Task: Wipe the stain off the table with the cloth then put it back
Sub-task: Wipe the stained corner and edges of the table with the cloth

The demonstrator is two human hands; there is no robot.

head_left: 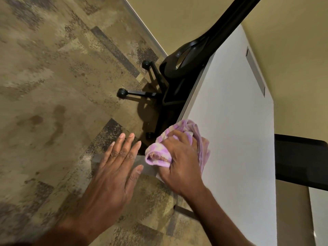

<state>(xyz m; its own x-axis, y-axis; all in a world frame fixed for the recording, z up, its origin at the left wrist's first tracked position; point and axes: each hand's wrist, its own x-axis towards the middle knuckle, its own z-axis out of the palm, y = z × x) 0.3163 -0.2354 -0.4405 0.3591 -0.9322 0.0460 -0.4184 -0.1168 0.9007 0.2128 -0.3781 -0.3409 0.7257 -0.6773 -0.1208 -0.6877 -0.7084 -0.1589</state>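
Bunching the cloth (179, 144) this tightly at the table (230, 121) corner risks smearing; a brownish soiled fold faces outward near the edge, and I judge it could drag back across the white top or slip off toward the carpet (53, 86); no stain shows on the bare surface, so missing it is possible. Right hand (181, 162) is clenched around the cloth, pressing it on the near corner; left hand (117, 166) is spread flat, fingers extended, holding nothing, beside the table edge; contact there is unclear.

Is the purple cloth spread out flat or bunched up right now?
Bunched up. The cloth is wadded under the right hand at the table edge, folds bulging out around the fingers.
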